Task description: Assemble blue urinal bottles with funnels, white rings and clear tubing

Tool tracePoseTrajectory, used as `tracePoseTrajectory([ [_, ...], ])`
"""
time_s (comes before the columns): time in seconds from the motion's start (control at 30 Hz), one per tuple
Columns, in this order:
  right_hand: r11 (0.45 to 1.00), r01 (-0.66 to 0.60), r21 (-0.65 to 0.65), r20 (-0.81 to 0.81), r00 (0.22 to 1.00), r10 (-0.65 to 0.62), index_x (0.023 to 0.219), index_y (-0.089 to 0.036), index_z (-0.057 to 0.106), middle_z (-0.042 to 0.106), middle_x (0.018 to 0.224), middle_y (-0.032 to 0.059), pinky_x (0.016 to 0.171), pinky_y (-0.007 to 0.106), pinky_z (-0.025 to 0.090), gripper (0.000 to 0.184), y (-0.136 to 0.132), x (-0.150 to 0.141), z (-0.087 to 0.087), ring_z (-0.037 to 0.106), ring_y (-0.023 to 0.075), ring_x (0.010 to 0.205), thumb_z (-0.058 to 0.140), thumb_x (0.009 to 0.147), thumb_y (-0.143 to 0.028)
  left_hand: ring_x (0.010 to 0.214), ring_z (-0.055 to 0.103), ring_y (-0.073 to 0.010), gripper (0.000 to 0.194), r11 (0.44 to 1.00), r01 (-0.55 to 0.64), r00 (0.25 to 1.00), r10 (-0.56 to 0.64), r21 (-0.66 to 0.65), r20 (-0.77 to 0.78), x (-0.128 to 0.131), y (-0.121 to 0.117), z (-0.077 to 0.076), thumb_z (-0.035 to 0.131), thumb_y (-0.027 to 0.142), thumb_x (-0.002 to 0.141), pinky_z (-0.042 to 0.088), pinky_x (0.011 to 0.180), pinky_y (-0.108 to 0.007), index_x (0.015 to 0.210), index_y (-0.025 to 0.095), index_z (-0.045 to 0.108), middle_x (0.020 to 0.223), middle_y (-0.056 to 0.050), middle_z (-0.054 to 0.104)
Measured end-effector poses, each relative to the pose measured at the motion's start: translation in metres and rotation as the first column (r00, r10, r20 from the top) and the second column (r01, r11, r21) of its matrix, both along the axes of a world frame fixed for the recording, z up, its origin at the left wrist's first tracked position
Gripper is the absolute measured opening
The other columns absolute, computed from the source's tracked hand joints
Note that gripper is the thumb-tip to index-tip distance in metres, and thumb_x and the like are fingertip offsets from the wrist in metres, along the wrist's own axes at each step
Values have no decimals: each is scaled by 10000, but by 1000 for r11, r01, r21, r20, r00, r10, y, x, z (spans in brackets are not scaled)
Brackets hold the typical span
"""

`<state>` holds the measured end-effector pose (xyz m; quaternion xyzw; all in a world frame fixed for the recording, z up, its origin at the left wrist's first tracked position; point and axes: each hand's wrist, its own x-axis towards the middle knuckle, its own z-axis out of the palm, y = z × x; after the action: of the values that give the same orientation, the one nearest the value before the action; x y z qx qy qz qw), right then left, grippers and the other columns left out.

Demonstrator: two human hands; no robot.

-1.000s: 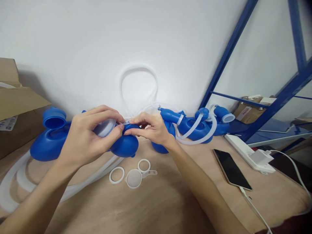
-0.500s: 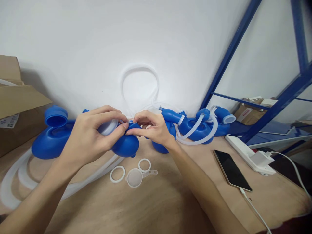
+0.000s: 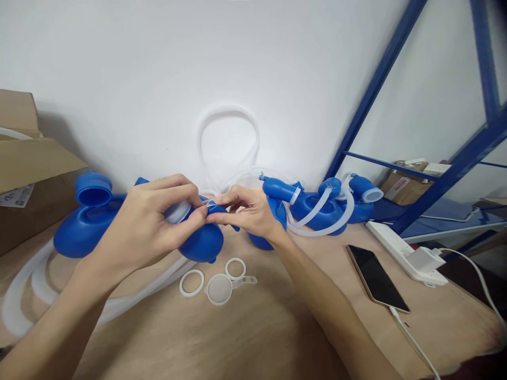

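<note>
In the head view my left hand [image 3: 152,219] is closed around a blue plastic bottle [image 3: 202,244], thumb and fingers pinching its upper part. A whitish translucent round piece [image 3: 178,212] shows between that thumb and index finger. My right hand [image 3: 253,214] pinches a blue part of the same bottle from the right, its fingertips almost meeting the left ones. Whatever small piece lies between the fingertips is largely hidden. Below the hands, a white ring [image 3: 192,271], a smaller ring [image 3: 244,265] and a translucent cap with a strap [image 3: 219,301] lie on the table.
Another blue bottle [image 3: 75,237] with an open mouth lies at left, near pale tubing [image 3: 16,295] and a cardboard box [image 3: 35,169]. Several blue bottles with tubes [image 3: 336,224] sit at right. A phone [image 3: 376,279] and power strip [image 3: 390,243] lie near a blue shelf frame [image 3: 368,100].
The held bottle has shifted slightly left and downward. Both hands keep their pinch with small finger movements.
</note>
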<state>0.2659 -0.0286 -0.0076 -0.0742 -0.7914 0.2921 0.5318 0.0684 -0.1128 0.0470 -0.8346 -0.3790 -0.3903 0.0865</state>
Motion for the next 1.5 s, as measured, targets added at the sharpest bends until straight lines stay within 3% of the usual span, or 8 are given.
tracePoseTrajectory([
  [0.37,998,-51,-45,13,999,51,890,-191,696,680,798,-31,553,201,539,298,0,-1,1,619,78,627,889,781,-391,726,607,-151,322,993,-63,998,60,-96,-34,-1,4,1,501,360,995,437,668,-293,766,195,655,832,-18,664],
  [0.7,999,-13,-34,123,992,17,916,-179,700,704,843,-2,573,206,555,316,2,1,3,644,90,667,807,859,-471,784,656,-186,265,972,-158,986,164,-173,21,3,6,-2,544,366,909,489,751,-307,847,229,762,904,-18,745],
  [1.0,998,43,-48,159,987,-35,1016,-199,652,750,915,8,703,244,582,443,0,13,16,745,151,830,884,766,-482,930,703,-207,307,960,-23,1000,19,-280,-15,-8,9,2,595,497,937,512,825,-292,1070,305,794,1064,8,785],
  [1.17,985,123,-121,357,931,-72,1256,-204,629,795,1035,54,850,289,573,447,23,38,22,764,185,979,661,967,-544,986,707,-266,457,906,-262,961,275,-333,-8,-20,9,9,608,609,889,510,854,-343,1144,272,783,1116,-17,800],
  [1.23,953,295,-72,528,822,-214,1249,-194,649,791,1111,79,893,303,554,443,39,45,13,749,201,1042,513,1043,-561,990,696,-289,466,856,-377,921,386,-353,-47,-28,15,10,582,610,902,502,873,-371,1100,245,791,1091,-36,803],
  [1.27,920,392,0,643,705,-300,1260,-199,657,782,1167,85,920,310,541,451,47,47,6,737,211,1084,484,1054,-561,990,692,-297,456,834,-419,904,420,-361,-80,-33,20,10,563,593,916,497,883,-383,1074,232,793,1084,-46,803],
  [1.4,807,502,309,921,51,-385,1346,-209,664,724,1349,132,1083,394,455,437,73,40,-27,656,304,1287,658,982,-452,1016,695,-337,402,798,-483,875,419,-360,-243,-49,39,6,538,508,927,496,890,-405,996,209,799,1111,-77,799],
  [1.5,790,509,342,937,-122,-327,1232,-150,744,737,1292,212,1156,505,373,435,84,33,-43,631,395,1314,829,835,-308,976,709,-346,427,771,-492,867,391,-404,-308,-55,47,2,546,543,930,508,831,-392,1027,217,805,1072,-76,807],
])
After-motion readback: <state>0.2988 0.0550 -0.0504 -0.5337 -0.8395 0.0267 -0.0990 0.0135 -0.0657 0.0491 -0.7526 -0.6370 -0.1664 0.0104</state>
